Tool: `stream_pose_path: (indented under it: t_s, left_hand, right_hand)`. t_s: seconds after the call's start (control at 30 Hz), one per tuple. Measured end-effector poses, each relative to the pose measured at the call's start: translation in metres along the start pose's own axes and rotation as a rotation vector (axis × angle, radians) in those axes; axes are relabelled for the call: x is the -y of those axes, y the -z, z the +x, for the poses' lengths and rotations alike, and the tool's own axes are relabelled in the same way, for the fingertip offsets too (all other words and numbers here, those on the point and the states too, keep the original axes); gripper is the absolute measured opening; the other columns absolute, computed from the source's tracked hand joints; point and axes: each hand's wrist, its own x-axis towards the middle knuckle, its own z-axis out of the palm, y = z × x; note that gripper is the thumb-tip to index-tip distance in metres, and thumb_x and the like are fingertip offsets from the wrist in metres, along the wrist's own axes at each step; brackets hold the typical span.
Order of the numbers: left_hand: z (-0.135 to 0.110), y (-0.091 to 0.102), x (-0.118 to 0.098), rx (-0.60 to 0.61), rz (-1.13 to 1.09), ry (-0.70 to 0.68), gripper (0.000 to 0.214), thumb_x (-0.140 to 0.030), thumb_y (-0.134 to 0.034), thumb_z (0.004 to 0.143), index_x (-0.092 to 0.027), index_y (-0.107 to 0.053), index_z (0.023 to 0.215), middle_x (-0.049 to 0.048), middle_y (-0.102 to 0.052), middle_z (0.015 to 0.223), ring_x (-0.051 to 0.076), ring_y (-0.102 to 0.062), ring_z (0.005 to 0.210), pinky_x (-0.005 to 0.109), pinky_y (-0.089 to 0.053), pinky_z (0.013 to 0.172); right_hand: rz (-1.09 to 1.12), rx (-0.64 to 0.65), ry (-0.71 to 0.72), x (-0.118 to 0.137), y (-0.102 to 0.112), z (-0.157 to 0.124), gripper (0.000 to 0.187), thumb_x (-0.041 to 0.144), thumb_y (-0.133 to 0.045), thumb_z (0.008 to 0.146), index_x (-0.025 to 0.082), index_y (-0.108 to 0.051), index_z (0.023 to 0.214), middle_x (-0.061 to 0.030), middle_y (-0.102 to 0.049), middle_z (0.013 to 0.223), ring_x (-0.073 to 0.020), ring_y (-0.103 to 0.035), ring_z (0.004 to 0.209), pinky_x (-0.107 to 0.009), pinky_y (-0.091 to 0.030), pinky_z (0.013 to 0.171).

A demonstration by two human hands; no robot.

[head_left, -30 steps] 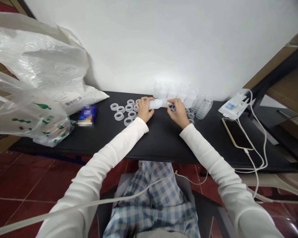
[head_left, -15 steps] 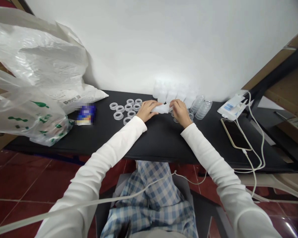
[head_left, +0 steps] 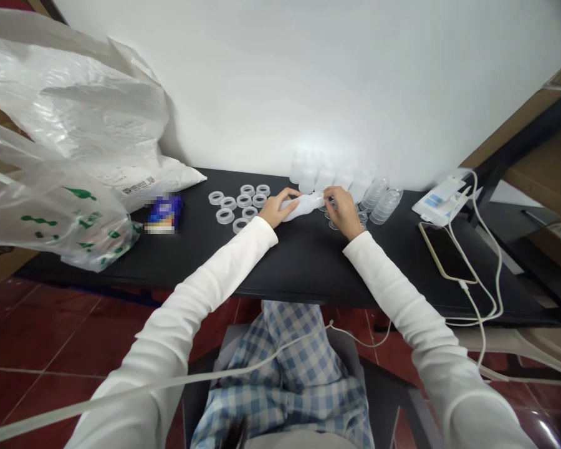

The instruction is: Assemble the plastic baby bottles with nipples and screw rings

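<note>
Head cam: white bottle is between both hands over the black table, rings off to the left, clear cups to the right. Left hand has its fingers curled round the body, right hand is pinching the clearer end. It was near level a second ago, now it slants, so I'd guess the fiddling's all at that end.

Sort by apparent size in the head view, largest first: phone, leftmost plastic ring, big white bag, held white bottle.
Big white bag
Phone
Held white bottle, partly hidden by the left hand
Leftmost plastic ring
</note>
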Motion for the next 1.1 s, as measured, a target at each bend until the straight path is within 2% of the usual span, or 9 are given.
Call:
stream_pose_path:
  t_s: [0.07, 0.2, 0.37, 0.53, 0.7, 0.83, 0.9, 1.0, 1.1]
  left_hand:
    - [0.0, -0.002, -0.001, -0.05, -0.087, 0.049, 0.042, -0.053, -0.046, 0.097, -0.019, -0.069, 0.107, 0.0058, -0.075, 0.1, 0.021, -0.069, 0.093, 0.034, -0.052, 0.092]
    - [0.003, -0.008, 0.002, -0.108, -0.207, 0.092, 0.042, -0.052, -0.043, 0.097, -0.019, -0.068, 0.094, 0.0061, -0.075, 0.1, 0.022, -0.068, 0.099, 0.034, -0.054, 0.092]
    - [0.005, -0.009, 0.006, -0.112, -0.234, 0.115, 0.04, -0.051, -0.043, 0.096, -0.02, -0.069, 0.094, 0.005, -0.074, 0.092, 0.022, -0.069, 0.096, 0.034, -0.057, 0.086]
    - [0.002, -0.001, 0.001, -0.116, -0.084, 0.029, 0.037, -0.045, -0.041, 0.098, -0.021, -0.07, 0.099, 0.0053, -0.077, 0.104, 0.022, -0.071, 0.1, 0.034, -0.054, 0.094]
    - [-0.004, 0.007, -0.009, -0.03, 0.116, -0.081, 0.038, -0.042, -0.041, 0.099, -0.023, -0.071, 0.111, 0.0048, -0.078, 0.111, 0.023, -0.073, 0.1, 0.032, -0.053, 0.092]
    - [-0.004, 0.008, -0.011, -0.038, 0.162, -0.109, 0.038, -0.039, -0.04, 0.099, -0.022, -0.071, 0.112, 0.0056, -0.078, 0.113, 0.023, -0.074, 0.1, 0.033, -0.053, 0.091]
    - [-0.003, 0.008, -0.01, -0.039, 0.164, -0.106, 0.037, -0.039, -0.04, 0.099, -0.022, -0.071, 0.111, 0.0058, -0.078, 0.113, 0.023, -0.074, 0.1, 0.033, -0.053, 0.091]
    - [-0.001, 0.007, -0.008, -0.048, 0.169, -0.089, 0.037, -0.041, -0.04, 0.1, -0.022, -0.07, 0.112, 0.0054, -0.078, 0.114, 0.023, -0.074, 0.1, 0.032, -0.052, 0.09]
    - [-0.001, 0.007, -0.006, -0.063, 0.168, -0.074, 0.038, -0.043, -0.039, 0.1, -0.023, -0.07, 0.112, 0.005, -0.078, 0.113, 0.023, -0.073, 0.101, 0.031, -0.052, 0.09]
  right_hand:
    - [0.002, 0.014, 0.015, 0.001, 0.0, 0.0, 0.016, 0.02, -0.043, 0.097, 0.026, -0.057, 0.099, -0.0079, -0.071, 0.112, -0.0254, -0.065, 0.104, -0.043, -0.047, 0.089]
    - [0.004, 0.043, 0.009, 0.001, 0.001, 0.0, 0.018, 0.024, -0.044, 0.099, 0.026, -0.061, 0.104, -0.0089, -0.073, 0.118, -0.0271, -0.065, 0.113, -0.046, -0.048, 0.095]
    - [0.029, 0.076, -0.001, -0.007, 0.006, 0.0, 0.024, 0.032, -0.047, 0.102, 0.027, -0.065, 0.117, -0.0094, -0.073, 0.12, -0.0297, -0.065, 0.115, -0.049, -0.048, 0.098]
    - [-0.009, 0.134, 0.004, -0.012, 0.01, -0.002, 0.03, 0.04, -0.048, 0.103, 0.026, -0.066, 0.123, -0.0106, -0.073, 0.113, -0.0312, -0.061, 0.105, -0.048, -0.046, 0.092]
    - [-0.08, 0.185, 0.007, -0.014, 0.007, -0.004, 0.045, 0.049, -0.029, 0.107, 0.025, -0.068, 0.102, -0.01, -0.067, 0.098, -0.0283, -0.055, 0.093, -0.045, -0.043, 0.084]
    - [-0.119, 0.186, 0.001, -0.011, 0.008, -0.003, 0.054, 0.051, -0.02, 0.108, 0.025, -0.065, 0.092, -0.0099, -0.065, 0.091, -0.0283, -0.054, 0.092, -0.046, -0.041, 0.086]
    - [-0.109, 0.179, -0.001, -0.006, 0.012, -0.003, 0.051, 0.05, -0.023, 0.108, 0.025, -0.067, 0.101, -0.0103, -0.067, 0.098, -0.0288, -0.056, 0.096, -0.046, -0.04, 0.089]
    - [-0.053, 0.166, 0.004, 0.0, 0.016, -0.003, 0.045, 0.051, -0.035, 0.105, 0.023, -0.06, 0.131, -0.0114, -0.069, 0.117, -0.03, -0.058, 0.106, -0.047, -0.04, 0.095]
    - [-0.013, 0.182, 0.044, 0.003, 0.016, -0.004, 0.058, 0.053, -0.054, 0.096, 0.021, -0.049, 0.144, -0.0137, -0.066, 0.129, -0.0333, -0.058, 0.116, -0.05, -0.04, 0.1]
